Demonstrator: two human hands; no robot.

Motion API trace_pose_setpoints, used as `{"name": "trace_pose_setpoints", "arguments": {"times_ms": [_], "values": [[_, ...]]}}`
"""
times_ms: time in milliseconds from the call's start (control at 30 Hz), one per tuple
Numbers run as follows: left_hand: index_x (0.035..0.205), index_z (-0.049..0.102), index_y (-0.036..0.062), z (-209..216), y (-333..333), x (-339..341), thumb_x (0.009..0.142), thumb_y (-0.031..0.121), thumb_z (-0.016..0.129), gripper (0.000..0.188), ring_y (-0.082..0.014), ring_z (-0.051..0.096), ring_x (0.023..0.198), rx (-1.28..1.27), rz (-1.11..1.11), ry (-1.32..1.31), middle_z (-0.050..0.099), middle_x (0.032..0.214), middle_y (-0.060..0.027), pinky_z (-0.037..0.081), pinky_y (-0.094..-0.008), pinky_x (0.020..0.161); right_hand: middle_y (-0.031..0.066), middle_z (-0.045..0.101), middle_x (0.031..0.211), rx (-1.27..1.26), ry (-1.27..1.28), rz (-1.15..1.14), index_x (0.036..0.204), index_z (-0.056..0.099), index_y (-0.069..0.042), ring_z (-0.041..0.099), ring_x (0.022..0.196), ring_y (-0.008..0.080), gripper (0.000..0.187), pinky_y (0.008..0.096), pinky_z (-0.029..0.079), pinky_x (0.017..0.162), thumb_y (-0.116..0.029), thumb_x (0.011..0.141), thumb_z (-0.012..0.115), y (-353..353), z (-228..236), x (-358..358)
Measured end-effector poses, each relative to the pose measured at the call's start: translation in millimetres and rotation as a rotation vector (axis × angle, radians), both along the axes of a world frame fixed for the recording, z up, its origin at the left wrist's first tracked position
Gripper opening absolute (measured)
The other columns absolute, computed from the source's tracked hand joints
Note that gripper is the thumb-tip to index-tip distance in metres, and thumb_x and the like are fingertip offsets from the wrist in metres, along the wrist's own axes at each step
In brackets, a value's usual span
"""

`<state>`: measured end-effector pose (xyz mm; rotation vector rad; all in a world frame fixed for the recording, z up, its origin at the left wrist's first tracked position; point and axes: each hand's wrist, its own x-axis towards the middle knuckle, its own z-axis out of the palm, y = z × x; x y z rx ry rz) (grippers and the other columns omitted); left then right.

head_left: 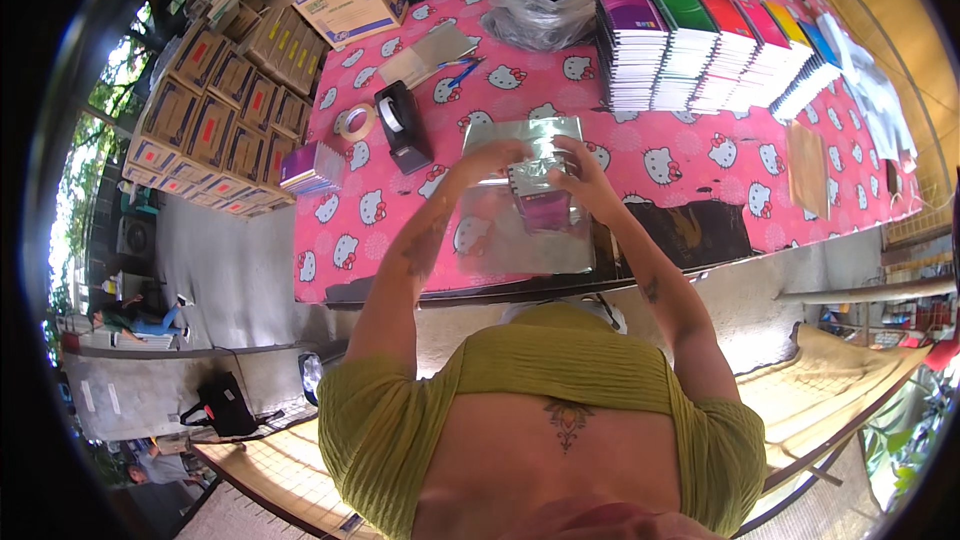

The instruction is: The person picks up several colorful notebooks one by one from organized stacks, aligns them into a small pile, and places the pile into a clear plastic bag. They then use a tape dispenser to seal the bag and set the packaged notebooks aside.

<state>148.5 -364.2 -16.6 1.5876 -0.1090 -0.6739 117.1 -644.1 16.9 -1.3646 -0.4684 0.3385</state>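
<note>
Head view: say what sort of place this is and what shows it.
Probably a small stationery workshop or packing area: cardboard boxes are stacked at left, and the pink-covered table bears piles of coil-bound notebooks and a black tape dispenser.

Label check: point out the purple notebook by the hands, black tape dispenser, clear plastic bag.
Purple notebook (545,213), head view: on its cover.
Black tape dispenser (408,136), head view: on its body.
Clear plastic bag (533,22), head view: on its near side.
</note>
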Motion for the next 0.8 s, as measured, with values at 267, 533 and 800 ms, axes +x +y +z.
{"name": "trace_pose_setpoints", "arguments": {"times_ms": [267,533,800], "values": [[0.137,0.044,0.0015,16.5,-57.4,-132.8,0.079,0.024,0.083,0.074,-0.0252,0.058,0.115,0.281,0.523,-0.656,0.054,0.131,-0.0133,0.049,-0.0385,0.098,0.0129,0.039,0.15,-0.103,-0.064,0.167,0.155,0.024,-0.009,0.039,0.139,0.0237,0.096,0.0398,0.035,0.111,-0.02,0.08,0.083,14.7,-21.2,-15.2],[0.119,0.056,-0.0066,128.3,165.6,-147.6,0.083,0.031,0.08,0.057,-0.0147,0.066,0.073,0.106,1.49,-0.941,0.069,0.094,-0.0115,0.055,-0.0277,0.062,0.0097,0.05,0.139,-0.106,-0.163,-0.078,0.147,0.039,-0.008,0.052,0.124,0.0219,0.057,0.0358,0.045,0.101,-0.015,0.096,0.062,9.0,13.3,-16.6],[0.088,0.07,-0.0112,85.4,363.2,-117.3,0.075,0.053,0.081,0.066,-0.022,0.07,0.06,0.491,1.807,-0.129,0.071,0.08,-0.0158,0.057,-0.0304,0.055,0.0063,0.065,0.109,-0.175,0.033,-0.331,0.129,0.056,-0.002,0.061,0.098,0.0114,0.031,0.0262,0.048,0.087,-0.012,0.099,0.058,-34.2,-18.3,-43.8]]}}
